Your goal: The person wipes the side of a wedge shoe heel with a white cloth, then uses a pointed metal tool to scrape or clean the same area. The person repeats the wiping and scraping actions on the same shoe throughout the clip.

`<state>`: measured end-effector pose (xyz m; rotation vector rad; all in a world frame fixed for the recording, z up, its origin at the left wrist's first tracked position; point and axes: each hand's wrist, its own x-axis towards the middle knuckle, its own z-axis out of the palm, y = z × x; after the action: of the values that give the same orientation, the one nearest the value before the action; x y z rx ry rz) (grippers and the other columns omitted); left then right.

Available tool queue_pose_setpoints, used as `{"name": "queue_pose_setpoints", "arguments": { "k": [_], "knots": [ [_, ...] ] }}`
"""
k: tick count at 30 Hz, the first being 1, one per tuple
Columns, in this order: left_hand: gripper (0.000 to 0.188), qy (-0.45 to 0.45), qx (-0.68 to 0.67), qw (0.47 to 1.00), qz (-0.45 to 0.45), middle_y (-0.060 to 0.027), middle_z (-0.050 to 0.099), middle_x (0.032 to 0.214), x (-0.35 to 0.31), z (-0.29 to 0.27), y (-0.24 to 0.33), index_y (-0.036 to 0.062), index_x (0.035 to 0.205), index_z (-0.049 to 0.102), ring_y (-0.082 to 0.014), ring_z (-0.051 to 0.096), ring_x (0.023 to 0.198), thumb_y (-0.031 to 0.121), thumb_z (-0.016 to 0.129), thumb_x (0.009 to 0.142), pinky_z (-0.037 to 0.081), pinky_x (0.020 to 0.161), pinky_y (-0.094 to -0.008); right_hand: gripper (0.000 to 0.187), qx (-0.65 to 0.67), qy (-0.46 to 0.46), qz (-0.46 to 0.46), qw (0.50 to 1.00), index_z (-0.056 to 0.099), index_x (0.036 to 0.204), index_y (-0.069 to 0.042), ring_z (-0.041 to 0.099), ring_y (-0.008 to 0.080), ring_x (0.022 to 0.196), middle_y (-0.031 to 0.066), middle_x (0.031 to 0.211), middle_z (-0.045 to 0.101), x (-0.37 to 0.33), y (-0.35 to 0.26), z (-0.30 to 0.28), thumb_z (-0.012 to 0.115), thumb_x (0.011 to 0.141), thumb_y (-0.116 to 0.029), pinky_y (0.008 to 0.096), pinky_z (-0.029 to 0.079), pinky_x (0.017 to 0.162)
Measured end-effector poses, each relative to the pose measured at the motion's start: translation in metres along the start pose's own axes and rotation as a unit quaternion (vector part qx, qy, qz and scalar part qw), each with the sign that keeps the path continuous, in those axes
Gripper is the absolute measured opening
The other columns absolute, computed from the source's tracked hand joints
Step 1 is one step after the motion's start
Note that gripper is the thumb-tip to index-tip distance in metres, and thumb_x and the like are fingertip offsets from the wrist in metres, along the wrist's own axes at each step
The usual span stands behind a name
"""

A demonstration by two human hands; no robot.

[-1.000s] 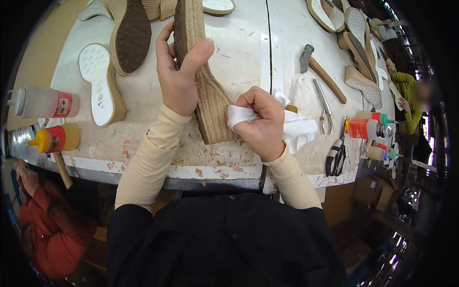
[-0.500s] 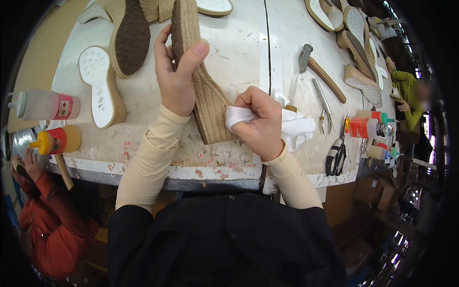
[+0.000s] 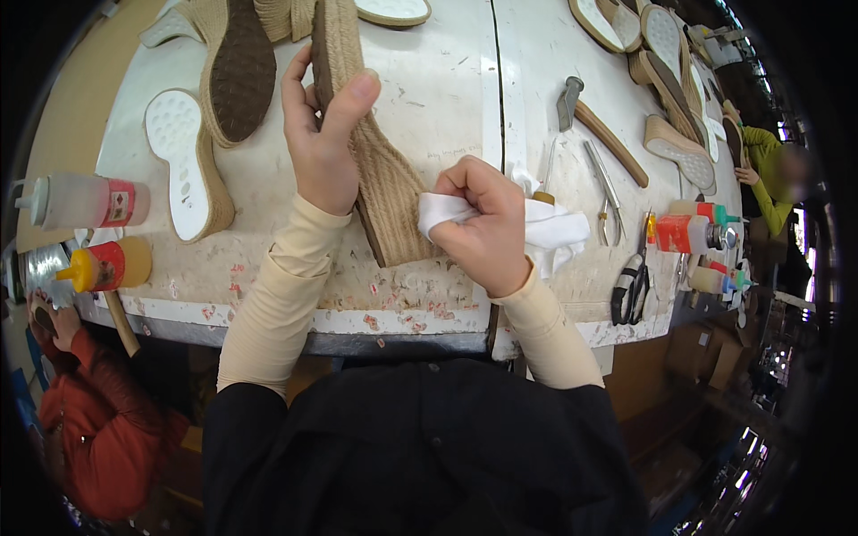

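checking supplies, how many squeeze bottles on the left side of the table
2: a clear bottle left of the white-topped wedge sole, and a yellow bottle below the clear one in the picture.

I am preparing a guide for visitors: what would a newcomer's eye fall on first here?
Probably the woven sole in the upper middle, gripped in the left hand. Next, the white cloth bunched in the right hand, at the woven sole's thick end. Further right lies a hammer.
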<state>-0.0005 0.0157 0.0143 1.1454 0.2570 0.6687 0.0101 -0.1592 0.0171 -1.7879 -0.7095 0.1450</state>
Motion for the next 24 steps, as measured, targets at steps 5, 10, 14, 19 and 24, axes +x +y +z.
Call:
{"name": "queue_pose_setpoints", "arguments": {
  "k": [5, 10, 14, 19, 24],
  "knots": [
    [0.073, -0.001, 0.011, 1.000, -0.002, -0.0065, 0.057, 0.095, -0.0008, 0.0002, 0.0008, -0.0027, 0.135, 0.034, -0.0110, 0.053, 0.085, 0.029, 0.072, 0.081, 0.042, 0.078, -0.0233, 0.013, 0.025, -0.048, 0.058, 0.997, 0.051, 0.071, -0.002, 0.043, 0.0018, 0.059, -0.0037, 0.063, 0.049, -0.0011, 0.0000, -0.0021, 0.063, 0.070, 0.004, 0.0195, 0.034, 0.051],
    [0.074, -0.004, 0.011, 1.000, 0.000, -0.0065, 0.057, 0.095, -0.0003, -0.0004, 0.0014, -0.0029, 0.135, 0.033, -0.0110, 0.053, 0.085, 0.029, 0.072, 0.081, 0.042, 0.078, -0.0232, 0.013, 0.007, -0.026, 0.033, 0.999, 0.051, 0.072, -0.001, 0.043, 0.0011, 0.059, -0.0037, 0.064, 0.050, -0.0001, -0.0009, -0.0004, 0.063, 0.069, 0.004, 0.0189, 0.034, 0.051],
    [0.074, 0.003, 0.019, 1.000, -0.005, -0.0064, 0.057, 0.095, -0.0014, -0.0003, 0.0026, -0.0027, 0.135, 0.033, -0.0108, 0.052, 0.085, 0.029, 0.072, 0.081, 0.042, 0.078, -0.0233, 0.013, 0.021, -0.038, 0.065, 0.997, 0.051, 0.072, -0.001, 0.042, 0.0015, 0.058, -0.0033, 0.063, 0.049, 0.0004, -0.0033, -0.0004, 0.063, 0.069, 0.003, 0.0190, 0.034, 0.050],
    [0.074, -0.006, 0.014, 1.000, 0.000, -0.0066, 0.056, 0.096, -0.0026, 0.0009, 0.0036, -0.0026, 0.135, 0.033, -0.0108, 0.053, 0.086, 0.029, 0.072, 0.081, 0.042, 0.078, -0.0233, 0.014, 0.021, -0.025, 0.008, 0.999, 0.051, 0.071, -0.002, 0.040, 0.0021, 0.057, -0.0033, 0.063, 0.048, 0.0019, -0.0021, -0.0011, 0.064, 0.068, 0.002, 0.0194, 0.033, 0.050],
    [0.074, -0.006, 0.015, 1.000, 0.002, -0.0067, 0.056, 0.096, -0.0011, 0.0008, 0.0038, -0.0024, 0.135, 0.033, -0.0112, 0.053, 0.085, 0.029, 0.072, 0.081, 0.043, 0.077, -0.0230, 0.015, -0.016, -0.001, -0.019, 1.000, 0.050, 0.070, -0.002, 0.041, 0.0026, 0.057, -0.0024, 0.063, 0.049, 0.0041, -0.0019, -0.0006, 0.064, 0.067, 0.002, 0.0197, 0.033, 0.050]
  ]
}}
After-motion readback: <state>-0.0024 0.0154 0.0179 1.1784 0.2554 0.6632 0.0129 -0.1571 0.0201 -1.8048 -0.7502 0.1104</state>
